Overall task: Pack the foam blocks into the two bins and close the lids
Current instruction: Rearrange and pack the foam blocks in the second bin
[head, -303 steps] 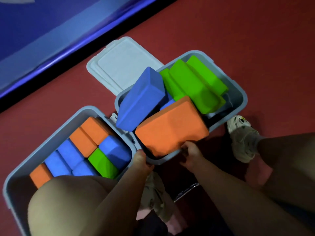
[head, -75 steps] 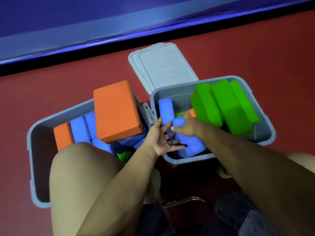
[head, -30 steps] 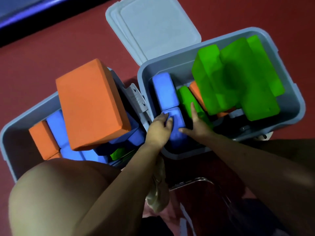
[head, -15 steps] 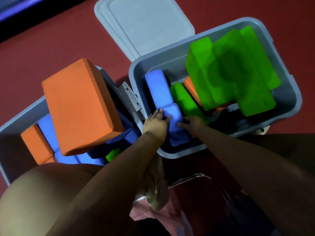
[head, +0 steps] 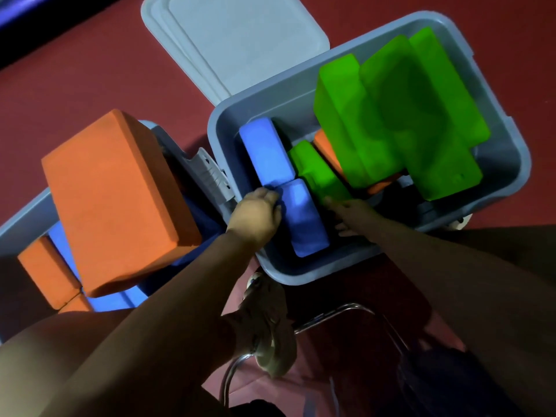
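Note:
Two grey bins stand side by side on a red floor. The right bin [head: 325, 273] holds two blue blocks, a small green block [head: 319, 173], an orange block and large green blocks [head: 400, 118] piled at its far end. My left hand [head: 255, 216] curls over the near blue block [head: 304, 218] at its left edge. My right hand [head: 352, 210] lies flat beside that block, fingers against the small green one. The left bin [head: 21, 218] holds blue and orange blocks, with a large orange block [head: 117, 200] lying on top and sticking up above the rim.
The right bin's grey lid [head: 240, 40] lies open on the floor behind it. A latch [head: 210, 176] sits between the bins. My knee fills the lower left, my shoe [head: 267, 320] and a metal chair frame [head: 331, 314] are below the bins.
My left hand has closed further over the near blue block's edge, and my right hand has slid down beside it. The blocks have stayed where they were.

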Motion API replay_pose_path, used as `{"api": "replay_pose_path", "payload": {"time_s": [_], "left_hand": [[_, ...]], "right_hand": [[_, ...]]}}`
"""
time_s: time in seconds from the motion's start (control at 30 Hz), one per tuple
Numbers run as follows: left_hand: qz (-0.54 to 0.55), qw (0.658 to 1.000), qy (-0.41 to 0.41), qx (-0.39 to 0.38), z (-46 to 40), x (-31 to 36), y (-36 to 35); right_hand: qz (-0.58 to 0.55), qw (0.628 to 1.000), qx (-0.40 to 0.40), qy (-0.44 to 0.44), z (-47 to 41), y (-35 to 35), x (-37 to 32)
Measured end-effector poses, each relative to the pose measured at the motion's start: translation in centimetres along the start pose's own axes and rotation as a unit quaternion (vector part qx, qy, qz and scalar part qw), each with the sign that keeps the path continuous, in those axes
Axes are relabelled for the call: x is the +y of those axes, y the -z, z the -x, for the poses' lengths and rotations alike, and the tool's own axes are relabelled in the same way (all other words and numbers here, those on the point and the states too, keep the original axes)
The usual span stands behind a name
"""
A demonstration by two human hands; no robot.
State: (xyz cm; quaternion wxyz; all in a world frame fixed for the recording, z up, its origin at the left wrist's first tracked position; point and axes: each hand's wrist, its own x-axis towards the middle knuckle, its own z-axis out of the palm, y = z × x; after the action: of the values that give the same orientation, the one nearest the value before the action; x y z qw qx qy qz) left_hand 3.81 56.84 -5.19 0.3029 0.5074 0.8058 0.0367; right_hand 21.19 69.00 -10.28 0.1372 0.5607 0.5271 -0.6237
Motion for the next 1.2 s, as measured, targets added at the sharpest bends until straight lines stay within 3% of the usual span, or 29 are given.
{"api": "replay_pose_path", "payload": {"time_s": [0.07, 0.13, 0.2, 0.33, 0.5, 0.73, 0.9, 1.0, 1.1, 1.2], "left_hand": [[0.041, 0.998, 0.009, 0.047, 0.1, 0.4, -0.2], [0.014, 1.0, -0.008, 0.018, -0.1, 0.9, -0.5], [-0.05, 0.997, -0.021, -0.051, -0.7, 1.0, -0.9], [-0.127, 0.982, 0.003, -0.143, -1.5, 0.7, -1.7], [-0.152, 0.97, 0.005, -0.189, -2.7, 0.8, -0.1], [-0.095, 0.974, 0.026, -0.202, -1.9, 1.7, -0.4], [-0.114, 0.972, 0.047, -0.199, 0.2, 2.2, -0.9], [-0.081, 0.968, 0.036, -0.234, 1.0, 3.3, -0.4], [0.039, 0.963, 0.056, -0.26, 2.0, 3.5, 0.1], [0.094, 0.973, 0.088, -0.189, 1.9, 4.1, 1.3]], "right_hand": [[0.178, 0.979, 0.095, 0.012, -1.3, 1.4, 0.7], [0.29, 0.944, 0.157, -0.008, -1.8, 1.9, 1.1], [0.334, 0.928, 0.16, -0.048, -2.1, 1.6, 1.4], [0.398, 0.906, 0.085, -0.117, -3.5, 0.8, 1.8], [0.396, 0.908, 0.116, -0.072, -3.9, 0.5, 2.1], [0.255, 0.951, 0.17, 0.035, 0.4, 0.6, 0.2], [0.243, 0.922, 0.256, 0.156, 4.4, -0.6, -1.4], [0.257, 0.881, 0.34, 0.207, 5.2, -1.5, -3.5], [0.225, 0.885, 0.353, 0.201, 5.0, -1.7, -6.5], [0.23, 0.898, 0.345, 0.149, 3.9, -1.8, -9.4]]}}
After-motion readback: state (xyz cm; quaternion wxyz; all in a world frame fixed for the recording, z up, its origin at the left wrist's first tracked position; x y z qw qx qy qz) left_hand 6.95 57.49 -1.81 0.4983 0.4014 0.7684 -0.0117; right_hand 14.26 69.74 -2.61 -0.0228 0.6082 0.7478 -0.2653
